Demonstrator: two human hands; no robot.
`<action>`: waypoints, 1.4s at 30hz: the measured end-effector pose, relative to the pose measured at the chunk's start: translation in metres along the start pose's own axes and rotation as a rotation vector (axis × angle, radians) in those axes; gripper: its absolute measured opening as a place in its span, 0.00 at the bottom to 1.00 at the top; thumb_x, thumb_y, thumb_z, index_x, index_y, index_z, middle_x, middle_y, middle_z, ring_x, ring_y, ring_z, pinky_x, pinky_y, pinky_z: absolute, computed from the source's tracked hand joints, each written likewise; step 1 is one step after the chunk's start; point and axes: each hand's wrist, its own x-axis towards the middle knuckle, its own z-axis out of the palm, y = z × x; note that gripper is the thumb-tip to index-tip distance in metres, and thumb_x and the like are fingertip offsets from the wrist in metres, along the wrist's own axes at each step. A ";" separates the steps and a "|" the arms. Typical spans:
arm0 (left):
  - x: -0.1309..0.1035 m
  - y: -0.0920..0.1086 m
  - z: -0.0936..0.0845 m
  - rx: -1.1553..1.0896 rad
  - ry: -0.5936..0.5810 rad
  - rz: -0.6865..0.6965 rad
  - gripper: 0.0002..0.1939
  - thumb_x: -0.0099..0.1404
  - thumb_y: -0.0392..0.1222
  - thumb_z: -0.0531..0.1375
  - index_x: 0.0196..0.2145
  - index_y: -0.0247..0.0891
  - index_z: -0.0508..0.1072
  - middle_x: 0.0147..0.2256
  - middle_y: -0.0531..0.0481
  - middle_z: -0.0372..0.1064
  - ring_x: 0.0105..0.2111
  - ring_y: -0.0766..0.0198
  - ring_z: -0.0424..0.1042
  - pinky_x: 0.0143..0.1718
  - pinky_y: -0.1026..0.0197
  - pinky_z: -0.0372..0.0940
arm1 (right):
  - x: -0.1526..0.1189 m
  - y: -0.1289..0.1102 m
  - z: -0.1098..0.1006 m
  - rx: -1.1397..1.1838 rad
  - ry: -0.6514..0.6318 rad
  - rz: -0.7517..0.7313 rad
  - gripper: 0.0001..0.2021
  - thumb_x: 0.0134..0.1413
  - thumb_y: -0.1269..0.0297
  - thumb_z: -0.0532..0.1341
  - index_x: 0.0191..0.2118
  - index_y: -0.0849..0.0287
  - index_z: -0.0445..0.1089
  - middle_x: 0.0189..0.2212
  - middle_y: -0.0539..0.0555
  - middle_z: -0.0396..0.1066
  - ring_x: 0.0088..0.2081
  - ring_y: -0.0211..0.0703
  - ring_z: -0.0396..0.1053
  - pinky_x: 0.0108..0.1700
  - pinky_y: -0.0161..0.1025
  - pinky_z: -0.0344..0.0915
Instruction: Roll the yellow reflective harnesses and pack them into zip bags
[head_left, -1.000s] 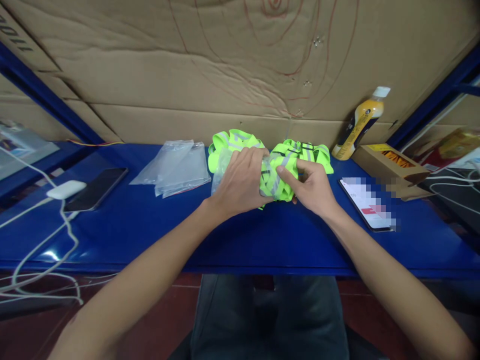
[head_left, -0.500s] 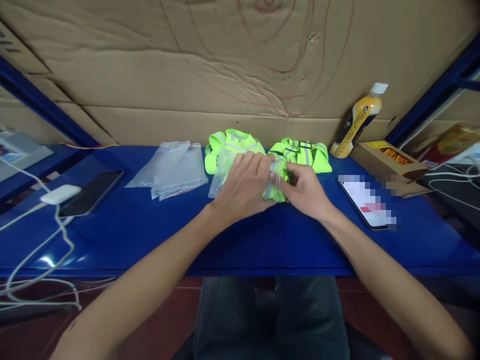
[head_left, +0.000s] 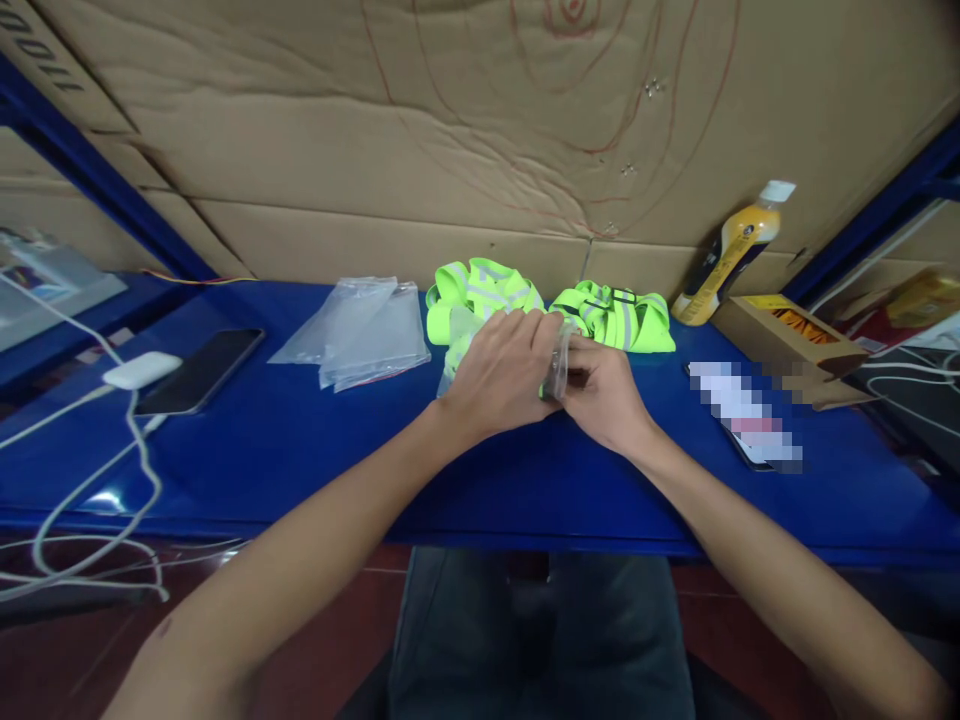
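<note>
My left hand [head_left: 504,372] lies over a clear plastic bag [head_left: 456,362] with neon green material inside, its fingers wrapped across the top. At the bag's right end my right hand [head_left: 602,390] pinches the bunched plastic edge, close beside the left fingers. Much of the bag is hidden under the left hand. Behind the hands sit two bundles of neon green reflective straps, a left bundle [head_left: 480,288] and a right bundle [head_left: 626,315] with a black buckle. Several flat clear bags [head_left: 375,335] lie to the left.
On the left are a dark phone [head_left: 202,372], a white charger [head_left: 142,371] and white cables. At the right stand a yellow bottle [head_left: 731,255], an open cardboard box [head_left: 806,345] and a lit phone [head_left: 746,415]. A cardboard wall [head_left: 300,160] rises behind the blue table [head_left: 300,460].
The green material at the bag's right end is now mostly covered, with plastic bunched between my hands. My right fingers have closed in on that edge. The view has shifted slightly.
</note>
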 end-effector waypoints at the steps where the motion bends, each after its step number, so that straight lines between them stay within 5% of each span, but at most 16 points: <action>1: 0.000 0.000 0.000 -0.013 0.002 -0.009 0.33 0.58 0.48 0.67 0.58 0.31 0.69 0.49 0.35 0.76 0.49 0.39 0.75 0.53 0.42 0.67 | 0.001 -0.002 -0.003 -0.019 -0.054 0.011 0.09 0.50 0.74 0.59 0.25 0.60 0.75 0.28 0.51 0.73 0.33 0.40 0.71 0.37 0.38 0.67; 3: 0.001 -0.001 0.001 -0.037 0.026 -0.033 0.34 0.58 0.53 0.67 0.58 0.33 0.69 0.50 0.34 0.75 0.50 0.38 0.74 0.53 0.43 0.67 | 0.002 -0.008 -0.011 -0.037 -0.123 0.061 0.09 0.55 0.70 0.59 0.26 0.60 0.75 0.25 0.49 0.70 0.29 0.39 0.69 0.33 0.37 0.63; 8: 0.002 -0.004 -0.002 -0.025 0.057 -0.071 0.38 0.60 0.60 0.68 0.59 0.32 0.68 0.50 0.33 0.75 0.50 0.38 0.75 0.52 0.44 0.66 | 0.003 -0.021 -0.025 -0.078 -0.010 0.100 0.11 0.61 0.59 0.64 0.33 0.61 0.78 0.29 0.51 0.76 0.32 0.41 0.73 0.38 0.38 0.70; 14: 0.002 0.008 -0.009 0.043 -0.023 -0.003 0.27 0.61 0.49 0.65 0.54 0.30 0.73 0.43 0.36 0.77 0.45 0.39 0.76 0.50 0.44 0.65 | 0.010 -0.008 -0.020 0.108 -0.371 0.070 0.06 0.55 0.67 0.61 0.28 0.60 0.70 0.26 0.49 0.71 0.30 0.37 0.67 0.34 0.36 0.64; 17: 0.000 0.014 -0.008 0.042 -0.056 0.015 0.23 0.63 0.46 0.63 0.53 0.31 0.73 0.43 0.36 0.78 0.45 0.40 0.76 0.51 0.43 0.64 | 0.012 0.002 -0.016 0.257 -0.441 0.133 0.04 0.51 0.68 0.64 0.28 0.60 0.70 0.25 0.48 0.70 0.29 0.37 0.67 0.34 0.36 0.64; 24: 0.003 0.009 -0.020 -0.204 0.021 -0.028 0.51 0.59 0.62 0.70 0.69 0.28 0.61 0.59 0.31 0.73 0.58 0.36 0.72 0.62 0.41 0.63 | 0.013 0.009 -0.012 0.389 -0.151 0.182 0.20 0.51 0.50 0.75 0.24 0.58 0.69 0.22 0.48 0.68 0.27 0.39 0.66 0.32 0.37 0.65; 28: 0.006 -0.008 -0.035 -0.275 0.102 -0.076 0.39 0.69 0.66 0.63 0.64 0.32 0.67 0.59 0.32 0.73 0.60 0.39 0.71 0.62 0.43 0.63 | 0.018 0.005 -0.027 0.384 0.016 0.107 0.25 0.49 0.39 0.75 0.28 0.58 0.75 0.25 0.51 0.72 0.30 0.42 0.69 0.33 0.37 0.66; 32: 0.009 -0.020 -0.051 -0.321 -0.095 -0.201 0.25 0.73 0.63 0.59 0.46 0.36 0.75 0.38 0.43 0.77 0.41 0.49 0.76 0.46 0.51 0.65 | 0.019 -0.004 -0.035 0.320 -0.057 0.030 0.26 0.55 0.38 0.72 0.28 0.59 0.76 0.24 0.50 0.70 0.29 0.39 0.64 0.31 0.35 0.60; 36: 0.014 -0.020 -0.062 -0.495 -0.368 -0.237 0.26 0.70 0.66 0.61 0.30 0.40 0.67 0.28 0.51 0.67 0.29 0.60 0.65 0.33 0.57 0.56 | 0.017 -0.011 -0.033 0.215 -0.206 -0.045 0.26 0.61 0.40 0.69 0.26 0.60 0.72 0.25 0.49 0.65 0.30 0.36 0.59 0.32 0.34 0.56; 42: 0.014 -0.009 -0.049 -0.799 -0.361 -0.224 0.23 0.74 0.60 0.58 0.31 0.38 0.71 0.24 0.55 0.60 0.27 0.64 0.59 0.31 0.58 0.52 | 0.018 -0.011 -0.042 0.121 -0.377 -0.080 0.28 0.63 0.38 0.66 0.27 0.60 0.70 0.26 0.48 0.62 0.30 0.35 0.56 0.33 0.35 0.55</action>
